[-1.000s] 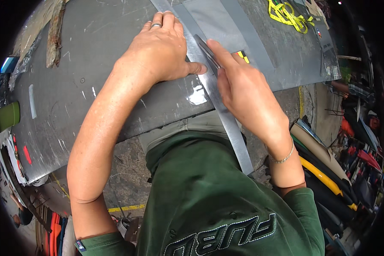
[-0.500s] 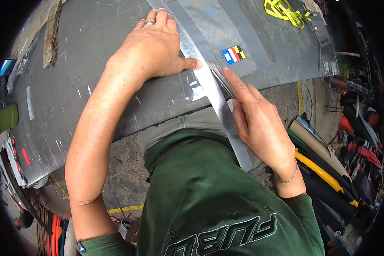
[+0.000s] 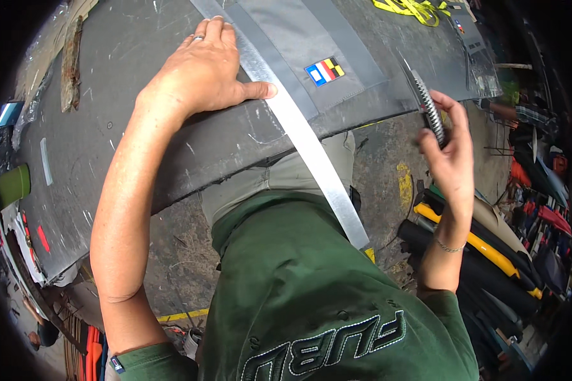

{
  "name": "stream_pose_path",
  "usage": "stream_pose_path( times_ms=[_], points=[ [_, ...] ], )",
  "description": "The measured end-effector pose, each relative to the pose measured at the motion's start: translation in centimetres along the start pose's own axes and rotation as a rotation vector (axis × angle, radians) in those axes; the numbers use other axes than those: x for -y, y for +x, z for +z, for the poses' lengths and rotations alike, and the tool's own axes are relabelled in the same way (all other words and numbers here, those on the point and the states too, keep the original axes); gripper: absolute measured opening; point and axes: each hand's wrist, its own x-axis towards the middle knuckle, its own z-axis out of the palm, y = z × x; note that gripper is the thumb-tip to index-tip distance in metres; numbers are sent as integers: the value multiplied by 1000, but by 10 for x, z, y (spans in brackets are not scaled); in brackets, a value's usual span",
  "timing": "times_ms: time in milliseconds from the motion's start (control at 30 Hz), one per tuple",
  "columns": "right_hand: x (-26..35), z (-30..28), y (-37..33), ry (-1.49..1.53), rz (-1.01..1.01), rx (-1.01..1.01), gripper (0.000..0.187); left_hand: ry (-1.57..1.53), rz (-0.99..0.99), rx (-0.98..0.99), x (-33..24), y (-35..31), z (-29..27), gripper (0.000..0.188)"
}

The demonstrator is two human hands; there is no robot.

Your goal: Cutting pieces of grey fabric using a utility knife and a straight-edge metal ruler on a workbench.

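Observation:
A long metal straightedge point(image 3: 311, 152) lies along the left side of a grey fabric panel point(image 3: 286, 32), and its near end juts past the table edge toward my shirt. My left hand point(image 3: 200, 73) rests flat with fingers stretched out, its thumb on the straightedge. Sewn or stuck near the panel's lower end is a small multicoloured patch point(image 3: 325, 72). Off to the right, my right hand point(image 3: 452, 149) is closed on a utility knife point(image 3: 429, 105) with a dark ribbed body. The knife is raised clear of the panel, its thin blade pointing away and slightly left.
The dark, scratched worktable point(image 3: 127, 133) carries a yellow strap point(image 3: 413, 9) at the far right and a rough wooden stick point(image 3: 72, 63) at left. Rolls of material, including a yellow one point(image 3: 476, 244), lie at lower right. A green roll point(image 3: 13, 184) sits at the left edge.
My right hand has moved right with the utility knife, away from the straightedge and up off the panel. My left hand keeps pressing in the same place; the whole view has shifted slightly.

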Motion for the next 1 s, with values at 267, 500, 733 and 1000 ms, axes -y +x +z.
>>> stream_pose_path(
  times_ms=[267,500,733,1000],
  points=[
    [19,-20,66,-189,-300,-112,31,-32,0,-10,5,2,5,120],
    [66,59,165,658,-256,-260,36,-41,-41,59,3,5,2,124],
    [94,157,171,1205,146,372,45,-47,-37,25,3,3,4,125],
    [85,184,154,1059,98,454,52,-63,-16,5,7,1,8,120]
  ],
)
